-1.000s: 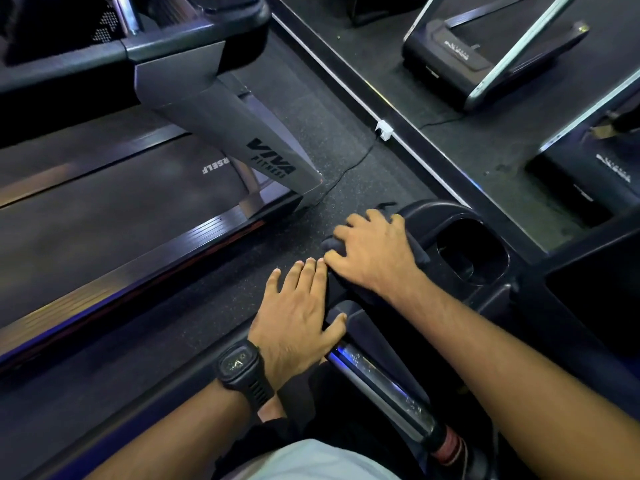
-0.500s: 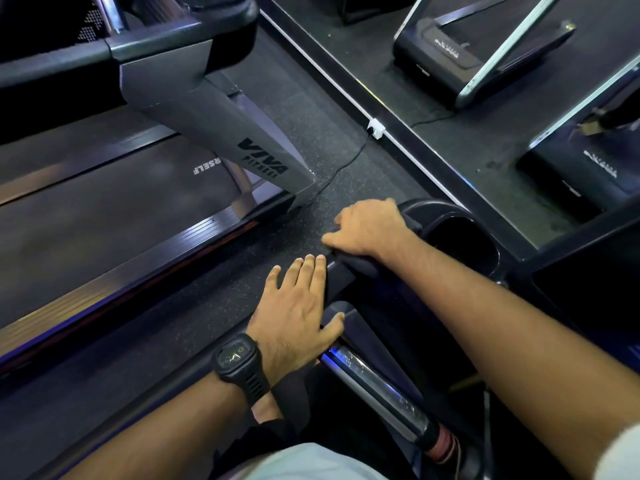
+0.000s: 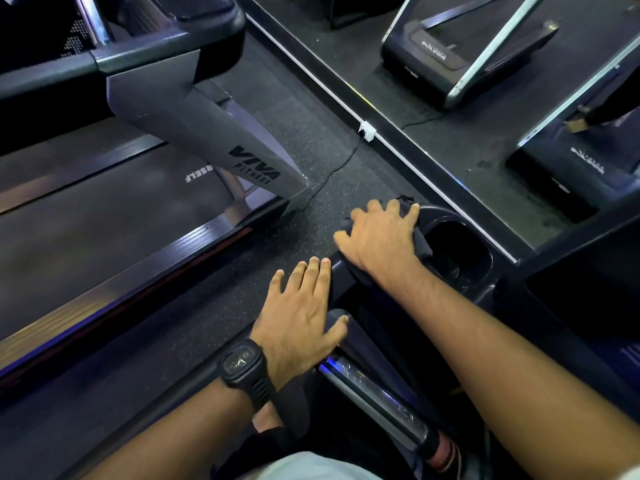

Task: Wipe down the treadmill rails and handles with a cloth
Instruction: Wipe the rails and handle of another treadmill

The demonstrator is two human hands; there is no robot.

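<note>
My right hand (image 3: pixel 379 237) presses a dark cloth (image 3: pixel 420 244) flat onto the top of the treadmill's console edge, fingers spread, just left of the cup holder (image 3: pixel 460 254). Bits of the cloth show past my fingertips and beside my palm. My left hand (image 3: pixel 301 320), with a black watch on the wrist, rests open on the dark handrail (image 3: pixel 341 278) nearer me, thumb over its inner side. The shiny metal grip section (image 3: pixel 374 393) of the handle runs down toward my body.
A neighbouring treadmill (image 3: pixel 214 140) marked VIVA FITNESS stands to the left, its belt and side rail (image 3: pixel 104 285) close by. Speckled black floor lies between. A white-edged step, a cable and more machines (image 3: pixel 450 60) sit at the upper right.
My right hand slid back and then forward again along the console edge with the cloth, its fingers now spread. My left hand stayed on the rail.
</note>
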